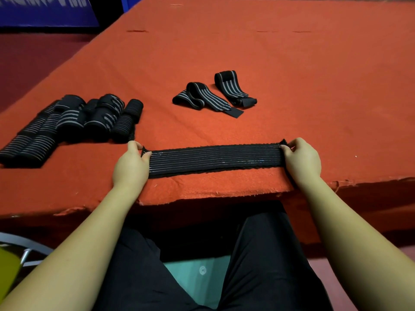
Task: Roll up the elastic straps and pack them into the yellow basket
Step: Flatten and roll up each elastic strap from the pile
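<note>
1. A black elastic strap (214, 159) with thin pale lines lay stretched flat from left to right on the red felt table (292, 63), just inside its near edge.
2. The left hand (131, 163) pinched the strap's left end, thumb on top and fingers curled round the bunched fabric; the fingertips under the strap were hidden.
3. The right hand (302, 161) gripped the right end in the same way, fingers curled over it. That end was mostly covered by the hand, so its shape was hard to make out.
4. To the far left lay a pile of rolled straps (67, 126), packed side by side and touching; their dark colour made it hard to tell how many there were.
5. Farther away, near the middle of the table, two loose straps (213, 94) with grey stripes lay partly folded, just beside each other, well apart from the pile.
6. At the lower left corner a yellow object (7, 272) was cut off by the picture's edge, beside a grey metal frame (27, 250); whether it was the basket could not be told.
7. The person's dark-trousered legs (258, 265) showed below the table edge.
</note>
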A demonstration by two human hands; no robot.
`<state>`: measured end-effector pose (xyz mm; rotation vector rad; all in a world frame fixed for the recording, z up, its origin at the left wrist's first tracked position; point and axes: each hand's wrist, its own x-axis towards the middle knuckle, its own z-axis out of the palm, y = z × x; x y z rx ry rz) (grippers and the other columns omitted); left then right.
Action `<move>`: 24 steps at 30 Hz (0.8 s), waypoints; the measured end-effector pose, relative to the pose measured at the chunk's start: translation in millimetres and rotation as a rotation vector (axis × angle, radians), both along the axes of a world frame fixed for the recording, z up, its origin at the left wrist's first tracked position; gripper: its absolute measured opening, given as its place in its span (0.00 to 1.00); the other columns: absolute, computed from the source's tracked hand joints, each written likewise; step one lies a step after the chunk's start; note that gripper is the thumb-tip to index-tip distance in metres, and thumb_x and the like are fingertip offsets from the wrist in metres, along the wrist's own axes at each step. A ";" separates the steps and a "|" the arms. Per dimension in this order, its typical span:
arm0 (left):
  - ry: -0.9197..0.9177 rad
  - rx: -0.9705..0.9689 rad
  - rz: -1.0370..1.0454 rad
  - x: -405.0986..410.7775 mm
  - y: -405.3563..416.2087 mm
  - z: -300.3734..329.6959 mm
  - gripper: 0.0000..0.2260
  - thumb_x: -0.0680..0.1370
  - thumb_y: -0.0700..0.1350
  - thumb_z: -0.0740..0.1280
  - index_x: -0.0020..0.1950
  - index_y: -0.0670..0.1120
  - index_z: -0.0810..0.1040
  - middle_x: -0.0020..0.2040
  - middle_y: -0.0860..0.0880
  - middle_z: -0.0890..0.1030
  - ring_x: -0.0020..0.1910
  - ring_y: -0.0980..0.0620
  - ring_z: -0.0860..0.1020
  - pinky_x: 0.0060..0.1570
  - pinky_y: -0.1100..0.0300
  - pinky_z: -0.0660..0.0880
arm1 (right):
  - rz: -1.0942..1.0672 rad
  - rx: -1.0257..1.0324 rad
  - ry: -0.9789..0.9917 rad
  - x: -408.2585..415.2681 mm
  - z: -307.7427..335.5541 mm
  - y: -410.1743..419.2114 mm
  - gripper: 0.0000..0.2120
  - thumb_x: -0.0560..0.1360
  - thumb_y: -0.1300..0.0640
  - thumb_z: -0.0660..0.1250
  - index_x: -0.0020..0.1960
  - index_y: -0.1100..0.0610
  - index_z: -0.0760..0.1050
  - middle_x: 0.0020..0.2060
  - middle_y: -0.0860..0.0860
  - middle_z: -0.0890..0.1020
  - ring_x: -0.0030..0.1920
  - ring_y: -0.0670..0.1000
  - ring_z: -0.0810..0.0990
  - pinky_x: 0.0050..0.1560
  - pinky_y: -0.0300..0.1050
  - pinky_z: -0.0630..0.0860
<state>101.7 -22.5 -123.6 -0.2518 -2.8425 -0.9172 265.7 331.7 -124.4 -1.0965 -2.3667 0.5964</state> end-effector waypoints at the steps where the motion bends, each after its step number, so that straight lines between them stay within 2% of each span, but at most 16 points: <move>1: 0.003 -0.007 -0.006 0.6 0.0 0.0 0.11 0.81 0.48 0.62 0.60 0.43 0.69 0.47 0.40 0.80 0.48 0.37 0.78 0.45 0.47 0.72 | 0.000 0.007 -0.010 -0.7 -0.8 0.1 0.12 0.79 0.50 0.64 0.52 0.59 0.75 0.49 0.59 0.81 0.49 0.61 0.77 0.41 0.49 0.68; 4: 0.016 -0.048 -0.028 4.3 1.1 -0.3 0.11 0.82 0.47 0.62 0.60 0.43 0.69 0.44 0.43 0.79 0.47 0.37 0.78 0.50 0.46 0.72 | -0.022 0.037 -0.060 -2.3 -1.5 -0.9 0.14 0.79 0.49 0.64 0.56 0.59 0.75 0.54 0.59 0.78 0.56 0.62 0.75 0.47 0.54 0.72; 6: 0.036 -0.081 -0.024 6.2 2.3 -0.2 0.12 0.81 0.47 0.62 0.61 0.42 0.68 0.46 0.40 0.80 0.47 0.37 0.78 0.51 0.46 0.72 | -0.065 0.063 -0.120 -1.5 -1.0 -1.2 0.18 0.79 0.46 0.64 0.59 0.59 0.75 0.56 0.59 0.76 0.59 0.63 0.73 0.51 0.56 0.72; 10: 0.073 -0.085 0.002 7.6 2.6 -0.1 0.18 0.80 0.46 0.66 0.66 0.41 0.67 0.61 0.38 0.76 0.60 0.36 0.75 0.57 0.43 0.70 | -0.088 0.041 -0.201 1.0 1.5 0.9 0.23 0.79 0.40 0.61 0.59 0.59 0.74 0.57 0.60 0.77 0.59 0.64 0.74 0.54 0.56 0.71; 13: 0.097 -0.068 0.027 8.0 1.9 -0.1 0.21 0.78 0.45 0.68 0.68 0.41 0.68 0.66 0.40 0.71 0.65 0.38 0.70 0.62 0.42 0.68 | -0.071 -0.055 -0.257 2.8 7.3 4.5 0.22 0.78 0.39 0.59 0.54 0.59 0.74 0.53 0.60 0.79 0.54 0.63 0.77 0.50 0.53 0.73; 17: 0.141 -0.066 0.049 9.9 5.4 3.7 0.20 0.75 0.42 0.70 0.66 0.42 0.71 0.65 0.40 0.70 0.66 0.39 0.66 0.64 0.42 0.65 | 0.027 -0.183 -0.338 6.8 23.9 4.2 0.13 0.76 0.47 0.62 0.47 0.59 0.72 0.45 0.58 0.80 0.45 0.59 0.77 0.42 0.48 0.70; 20: 0.167 -0.018 -0.034 14.4 18.3 12.0 0.16 0.75 0.43 0.69 0.62 0.44 0.74 0.63 0.42 0.71 0.65 0.40 0.67 0.63 0.45 0.63 | 0.093 -0.162 -0.217 5.9 34.5 -5.3 0.09 0.76 0.51 0.63 0.48 0.58 0.74 0.44 0.58 0.81 0.45 0.59 0.79 0.41 0.48 0.71; 22: 0.162 0.029 -0.102 18.7 31.4 22.1 0.12 0.76 0.44 0.68 0.59 0.45 0.76 0.62 0.45 0.73 0.64 0.42 0.67 0.63 0.48 0.62 | 0.145 -0.151 -0.069 3.1 45.9 -16.7 0.09 0.77 0.52 0.63 0.50 0.57 0.76 0.44 0.55 0.82 0.40 0.56 0.80 0.39 0.47 0.72; 24: 0.153 0.080 -0.181 24.2 45.6 36.5 0.09 0.77 0.45 0.67 0.57 0.46 0.77 0.60 0.48 0.75 0.64 0.45 0.68 0.63 0.52 0.62 | 0.227 -0.092 0.044 -0.7 61.0 -29.4 0.09 0.79 0.52 0.64 0.53 0.56 0.78 0.45 0.53 0.82 0.42 0.53 0.78 0.39 0.45 0.68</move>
